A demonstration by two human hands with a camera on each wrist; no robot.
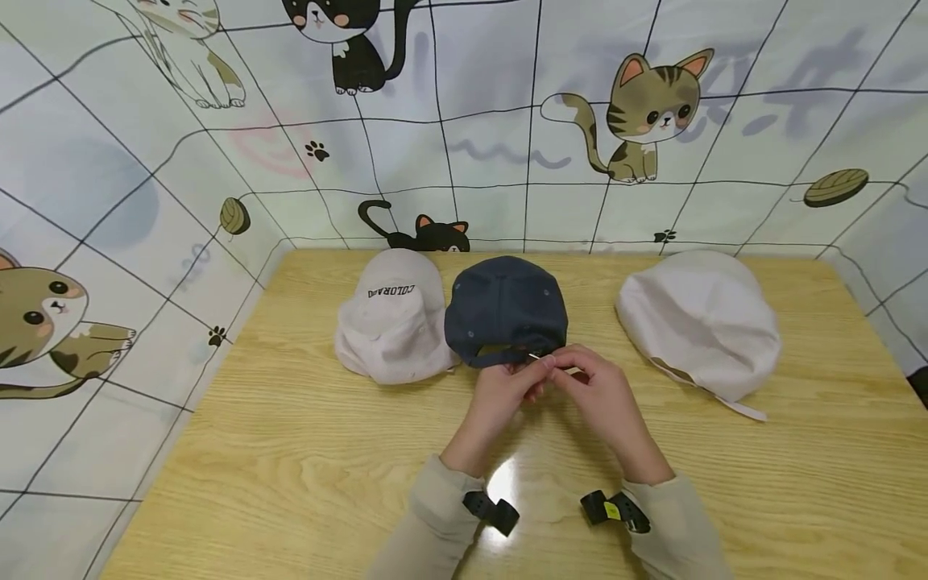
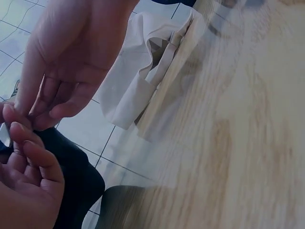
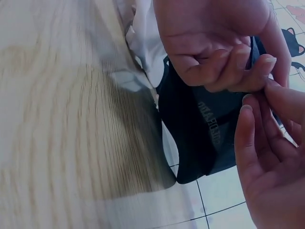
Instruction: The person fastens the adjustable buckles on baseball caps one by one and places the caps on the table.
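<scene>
A dark blue baseball cap (image 1: 500,302) stands on the table, its back opening and strap (image 1: 500,357) towards me. A small shiny piece, perhaps the buckle (image 1: 534,355), shows at the strap's right end. There my left hand (image 1: 499,400) pinches the strap with thumb and fingers. My right hand (image 1: 603,403) pinches at the same spot, its fingertips meeting those of the left. Fingers hide the exact part held. Seen from the right wrist, the right hand (image 3: 271,171) is beside the cap's dark cloth (image 3: 190,133), which bears faint lettering.
Left of the blue cap, nearly touching it, sits a pale cap (image 1: 395,322) with COLORADO lettering. A white cap (image 1: 699,314) lies to the right, its strap end (image 1: 743,411) loose on the wooden table (image 1: 304,467). Behind the table hangs a cat-patterned cloth (image 1: 493,153).
</scene>
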